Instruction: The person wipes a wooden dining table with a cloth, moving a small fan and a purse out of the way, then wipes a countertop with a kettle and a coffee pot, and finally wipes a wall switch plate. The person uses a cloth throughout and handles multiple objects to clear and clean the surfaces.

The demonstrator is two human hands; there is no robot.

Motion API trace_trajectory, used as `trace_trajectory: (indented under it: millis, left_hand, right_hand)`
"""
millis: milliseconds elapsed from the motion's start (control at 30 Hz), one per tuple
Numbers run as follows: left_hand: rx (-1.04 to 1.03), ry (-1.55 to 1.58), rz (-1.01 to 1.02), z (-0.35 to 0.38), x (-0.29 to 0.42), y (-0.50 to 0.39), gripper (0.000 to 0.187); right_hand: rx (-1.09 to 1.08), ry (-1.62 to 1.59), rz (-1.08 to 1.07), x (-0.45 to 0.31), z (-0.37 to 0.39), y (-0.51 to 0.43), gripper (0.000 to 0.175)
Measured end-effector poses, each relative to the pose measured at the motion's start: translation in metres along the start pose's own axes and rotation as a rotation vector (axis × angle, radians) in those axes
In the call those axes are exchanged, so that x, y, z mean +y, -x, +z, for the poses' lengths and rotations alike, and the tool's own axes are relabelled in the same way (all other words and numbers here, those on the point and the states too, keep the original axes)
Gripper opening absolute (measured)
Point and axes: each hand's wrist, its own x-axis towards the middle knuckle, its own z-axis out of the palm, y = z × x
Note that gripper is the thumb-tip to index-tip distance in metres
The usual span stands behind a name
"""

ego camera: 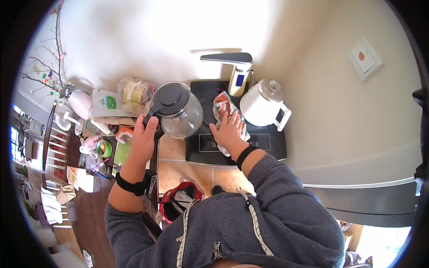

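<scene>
My left hand grips the black handle of a clear glass kettle with a black lid, held at the left edge of a black electric tea stove. Under the palm and fingers of my right hand lies a patterned cloth, pressed onto the stove's top. A white electric kettle with a glass-like lid stands on the stove's right side. Behind the cloth rises a gold-coloured spout column with a small display and a black arm pointing left.
A dark wooden table at left carries packets, a pink thermos jug, a roll of green tape and papers. A red bag sits below, between table and stove. The wall is close at right.
</scene>
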Motion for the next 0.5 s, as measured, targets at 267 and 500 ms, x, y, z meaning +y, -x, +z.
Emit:
trace_trajectory:
  millis: [267, 500]
  left_hand:
    - [-0.065, -0.088, -0.017, 0.040, -0.009, -0.026, 0.035]
    - [-0.053, -0.181, -0.009, 0.087, -0.027, -0.048, 0.038]
  right_hand:
    - [-0.099, 0.087, -0.362, 0.000, -0.002, 0.061, 0.078]
    - [-0.196, 0.079, -0.686, 0.025, -0.008, 0.083, 0.070]
